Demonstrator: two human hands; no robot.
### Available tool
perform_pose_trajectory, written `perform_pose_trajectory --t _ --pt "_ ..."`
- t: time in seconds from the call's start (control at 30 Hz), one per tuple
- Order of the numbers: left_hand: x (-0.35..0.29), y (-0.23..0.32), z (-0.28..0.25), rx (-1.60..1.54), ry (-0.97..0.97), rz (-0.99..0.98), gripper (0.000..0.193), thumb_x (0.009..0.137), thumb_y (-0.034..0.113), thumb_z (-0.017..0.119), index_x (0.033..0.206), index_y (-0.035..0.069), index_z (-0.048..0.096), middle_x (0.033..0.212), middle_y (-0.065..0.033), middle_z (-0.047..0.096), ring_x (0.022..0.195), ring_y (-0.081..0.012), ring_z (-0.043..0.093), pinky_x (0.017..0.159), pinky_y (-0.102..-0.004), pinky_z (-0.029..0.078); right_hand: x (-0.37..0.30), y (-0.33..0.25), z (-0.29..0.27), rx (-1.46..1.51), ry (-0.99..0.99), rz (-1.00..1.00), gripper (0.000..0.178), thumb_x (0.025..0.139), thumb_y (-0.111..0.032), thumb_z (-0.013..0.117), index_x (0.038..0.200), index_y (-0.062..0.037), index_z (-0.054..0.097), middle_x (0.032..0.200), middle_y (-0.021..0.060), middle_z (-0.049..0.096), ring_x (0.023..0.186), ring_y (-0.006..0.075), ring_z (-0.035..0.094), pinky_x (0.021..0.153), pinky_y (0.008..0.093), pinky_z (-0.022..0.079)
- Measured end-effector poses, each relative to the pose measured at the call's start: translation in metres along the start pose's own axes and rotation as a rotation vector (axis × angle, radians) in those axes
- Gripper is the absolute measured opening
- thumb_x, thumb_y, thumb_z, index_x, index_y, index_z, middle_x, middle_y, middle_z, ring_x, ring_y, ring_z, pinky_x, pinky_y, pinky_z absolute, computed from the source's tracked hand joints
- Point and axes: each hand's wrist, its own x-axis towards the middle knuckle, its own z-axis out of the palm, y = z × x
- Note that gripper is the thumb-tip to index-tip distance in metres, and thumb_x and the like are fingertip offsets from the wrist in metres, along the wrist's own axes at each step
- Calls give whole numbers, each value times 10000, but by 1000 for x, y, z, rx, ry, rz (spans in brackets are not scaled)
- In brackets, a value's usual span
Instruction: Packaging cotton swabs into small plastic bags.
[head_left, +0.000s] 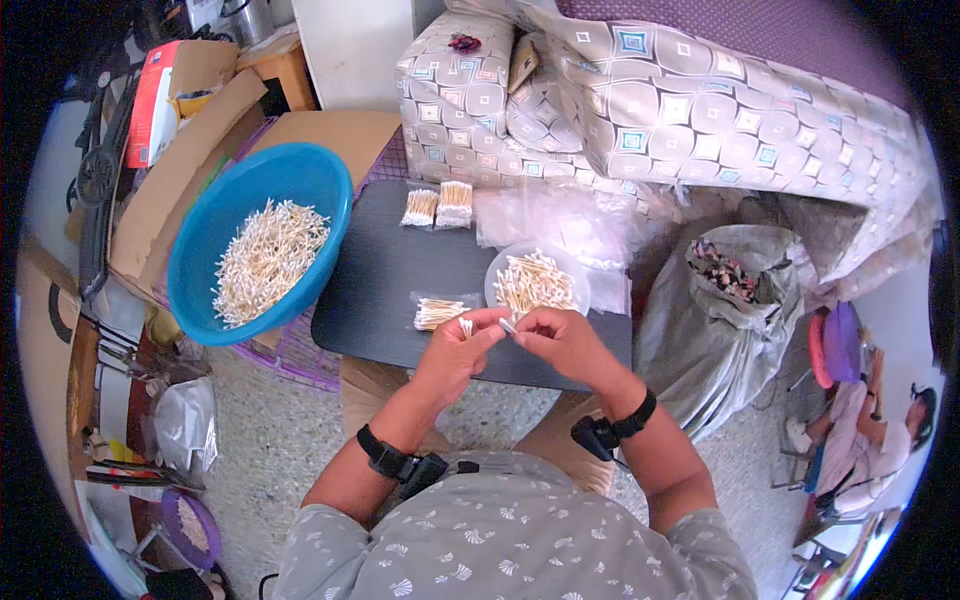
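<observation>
Left hand (452, 356): thumb and index together, a few swabs (466, 327) poking up between fingers. Right hand (560, 342): fingertips pinched on a small white piece (508, 326), probably a swab end, meeting left's. Just beyond: loose swab pile (535, 282) on round plate (578, 272), bagged swabs (438, 314) on dark table (370, 285). Further left, blue basin (188, 262) of swabs. Step looks like hand-sorting swabs; next move seems to call for a light, aligned pinch.

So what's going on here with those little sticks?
A person at a dark table has a few cotton swabs in the left hand. The right hand pinches something small and white, too tiny to make out. Loose swabs lie heaped in a pale dish beyond the hands; a big blue basin on the left holds more. Swab bundles lie farther back.
</observation>
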Motion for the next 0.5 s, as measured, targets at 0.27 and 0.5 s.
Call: perform_pose_trajectory --t 0.27,0.5 --pt "-8 -8 0 113 -44 26 152 859 119 619 993 49 632 686 53 527 489 -19 362 424 -184 269 -14 0 14 101 -5 -2 116 809 -131 662 829 -28 612 660 -29 536 624 66 476 549 238 400" --pt "-14 -6 1 161 -20 83 138 862 128 623 970 44 637 641 58 503 486 -19 357 421 -186 262 -26 9 13 158 -45 32 132 829 -153 651 866 -28 626 658 -32 523 619 64 470 539 239 389"
